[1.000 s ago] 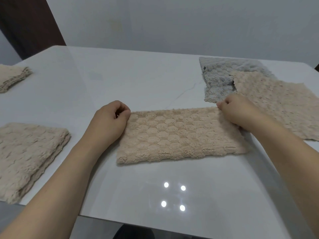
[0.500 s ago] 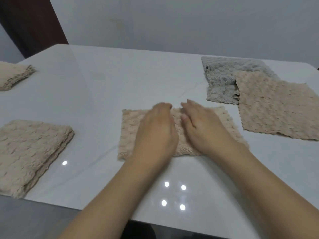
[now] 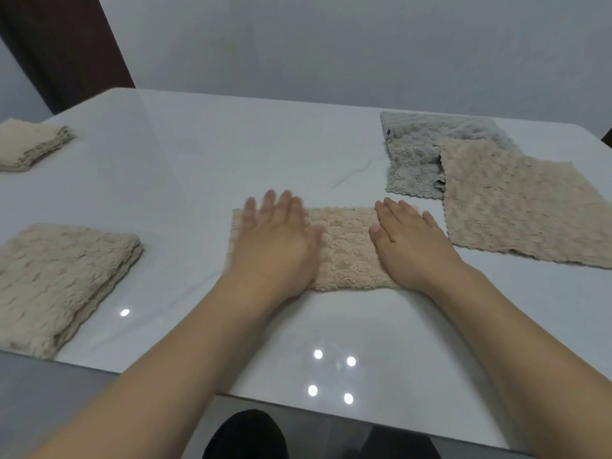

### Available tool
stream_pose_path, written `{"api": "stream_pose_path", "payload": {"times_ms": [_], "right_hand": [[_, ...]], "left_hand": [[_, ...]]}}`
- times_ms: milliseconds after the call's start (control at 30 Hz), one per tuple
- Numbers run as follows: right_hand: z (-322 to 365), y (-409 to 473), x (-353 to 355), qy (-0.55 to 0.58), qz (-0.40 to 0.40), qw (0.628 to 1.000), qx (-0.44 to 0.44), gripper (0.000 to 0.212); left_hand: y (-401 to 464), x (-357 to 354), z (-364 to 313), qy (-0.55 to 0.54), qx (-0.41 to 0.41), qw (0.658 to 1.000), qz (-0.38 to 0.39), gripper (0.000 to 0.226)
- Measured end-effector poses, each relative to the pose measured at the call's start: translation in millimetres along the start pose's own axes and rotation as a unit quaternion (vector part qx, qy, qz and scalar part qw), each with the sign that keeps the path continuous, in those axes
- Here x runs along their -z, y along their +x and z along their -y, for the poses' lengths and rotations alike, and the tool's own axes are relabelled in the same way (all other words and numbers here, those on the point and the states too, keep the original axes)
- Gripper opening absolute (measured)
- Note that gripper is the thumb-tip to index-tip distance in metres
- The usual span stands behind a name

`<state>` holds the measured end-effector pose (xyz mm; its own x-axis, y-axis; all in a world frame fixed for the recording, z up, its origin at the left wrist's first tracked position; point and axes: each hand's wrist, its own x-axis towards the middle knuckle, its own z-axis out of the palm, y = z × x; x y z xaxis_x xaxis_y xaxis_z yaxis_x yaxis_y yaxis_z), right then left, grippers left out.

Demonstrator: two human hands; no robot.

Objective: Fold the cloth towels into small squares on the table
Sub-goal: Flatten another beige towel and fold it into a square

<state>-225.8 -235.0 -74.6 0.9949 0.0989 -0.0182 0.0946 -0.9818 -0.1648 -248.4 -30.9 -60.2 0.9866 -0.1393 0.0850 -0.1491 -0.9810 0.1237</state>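
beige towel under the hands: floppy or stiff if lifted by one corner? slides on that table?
Likely floppy: the beige towel is soft plush cloth lying flat in layers, so the fold would probably fall open. It may slide easily: the table looks glossy.

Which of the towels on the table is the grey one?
The grey towel, spread flat at far right, partly under an unfolded beige towel. All the others are beige.
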Motion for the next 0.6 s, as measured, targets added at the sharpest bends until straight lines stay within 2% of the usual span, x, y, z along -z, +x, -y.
{"api": "stream_pose_path", "payload": {"times_ms": [67, 133, 333, 467, 533, 600], "right_hand": [[-2, 0, 0, 0.002, 0.003, 1.000, 0.001, 0.056], [-6, 0, 1, 0.000, 0.007, 1.000, 0.004, 0.055], [-10, 3, 5, -0.006, 0.006, 1.000, 0.012, 0.052], [-3, 13, 13, -0.030, -0.012, 0.999, 0.001, 0.049], [1, 23, 22, -0.012, -0.048, 0.999, -0.018, 0.045], [3, 32, 32, 0.006, -0.044, 0.999, -0.009, 0.038]], "left_hand": [[4, -6, -27, -0.045, -0.062, 0.997, 0.006, 0.061], [3, -16, -27, -0.041, -0.082, 0.996, 0.025, 0.060], [7, -12, 30, -0.033, -0.027, 0.997, 0.071, 0.062], [7, -14, 27, -0.026, -0.025, 0.998, 0.059, 0.062], [8, -14, 26, -0.029, -0.022, 0.998, 0.056, 0.061], [8, -13, 27, -0.033, -0.022, 0.997, 0.063, 0.061]]}}
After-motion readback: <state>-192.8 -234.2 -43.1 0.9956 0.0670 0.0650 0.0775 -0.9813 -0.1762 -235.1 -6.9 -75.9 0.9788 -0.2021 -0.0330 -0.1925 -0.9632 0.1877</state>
